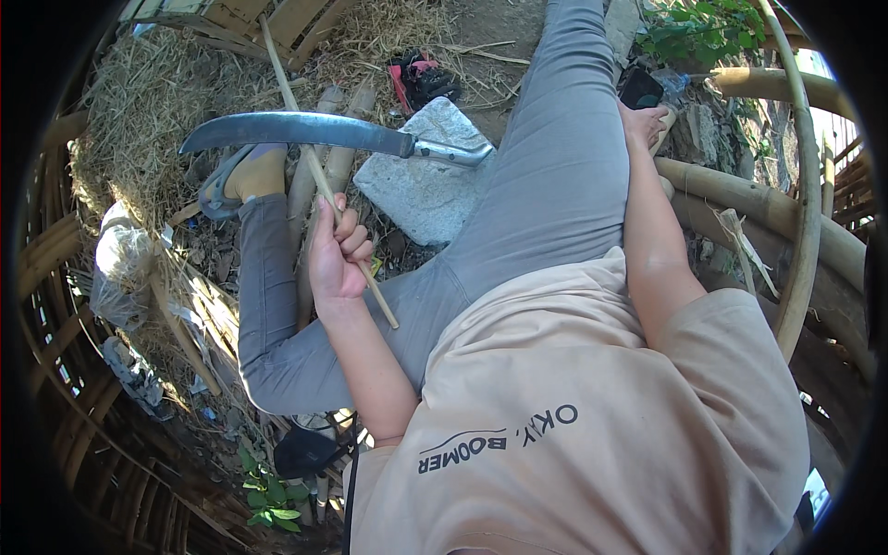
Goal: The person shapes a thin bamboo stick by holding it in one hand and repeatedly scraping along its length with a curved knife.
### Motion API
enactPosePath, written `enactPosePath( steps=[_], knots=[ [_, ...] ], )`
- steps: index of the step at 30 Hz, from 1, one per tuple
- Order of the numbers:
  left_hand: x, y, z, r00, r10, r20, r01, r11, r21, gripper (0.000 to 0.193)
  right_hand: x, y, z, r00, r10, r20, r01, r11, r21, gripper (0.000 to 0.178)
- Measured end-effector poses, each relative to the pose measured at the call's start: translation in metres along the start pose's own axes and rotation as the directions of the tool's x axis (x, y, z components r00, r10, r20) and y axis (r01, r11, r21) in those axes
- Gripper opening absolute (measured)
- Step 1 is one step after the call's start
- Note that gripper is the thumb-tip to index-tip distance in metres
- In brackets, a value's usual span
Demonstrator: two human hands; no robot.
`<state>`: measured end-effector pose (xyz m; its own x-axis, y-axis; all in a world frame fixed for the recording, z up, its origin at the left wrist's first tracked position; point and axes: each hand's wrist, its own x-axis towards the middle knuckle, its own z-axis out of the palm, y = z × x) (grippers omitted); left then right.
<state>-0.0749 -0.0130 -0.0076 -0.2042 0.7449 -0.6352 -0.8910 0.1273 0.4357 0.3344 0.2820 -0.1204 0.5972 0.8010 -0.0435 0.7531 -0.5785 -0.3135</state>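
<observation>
My left hand (340, 242) is closed around a thin bamboo stick (377, 294), which slants from above my left thigh up toward the straw. A machete (268, 129) with a broad curved blade and metallic handle lies across the view, its blade crossing the stick; whether they touch I cannot tell. The handle end is over a pale stone block (421, 180), beside my right thigh. Beyond my right leg, my right hand (645, 123) has curled fingers, right by a dark, flat, rectangular thing (640, 89). What those fingers grip is partly hidden.
Straw (139, 102) and a wooden crate (268, 28) are at the upper left. A black and red bundle (425, 81) lies past the stone. Thick bamboo poles (758, 194) run along the right. A plastic-wrapped bundle (122, 259) stands left of my bent leg.
</observation>
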Motion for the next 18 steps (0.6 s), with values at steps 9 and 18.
enactPosePath(
  steps=[9, 18],
  knots=[
    [0.0, 0.0, -0.001, 1.0, -0.003, -0.001, 0.003, 1.0, 0.004, 0.028, 0.003, -0.003, 0.001, 0.998, 0.053, 0.028, -0.052, 0.998, -0.027, 0.106],
    [0.0, 0.0, 0.0, 1.0, 0.0, 0.006, 0.0, 1.0, 0.011, 0.027, 0.012, -0.001, 0.008, 0.997, 0.059, 0.051, -0.055, 0.995, -0.088, 0.105]
  ],
)
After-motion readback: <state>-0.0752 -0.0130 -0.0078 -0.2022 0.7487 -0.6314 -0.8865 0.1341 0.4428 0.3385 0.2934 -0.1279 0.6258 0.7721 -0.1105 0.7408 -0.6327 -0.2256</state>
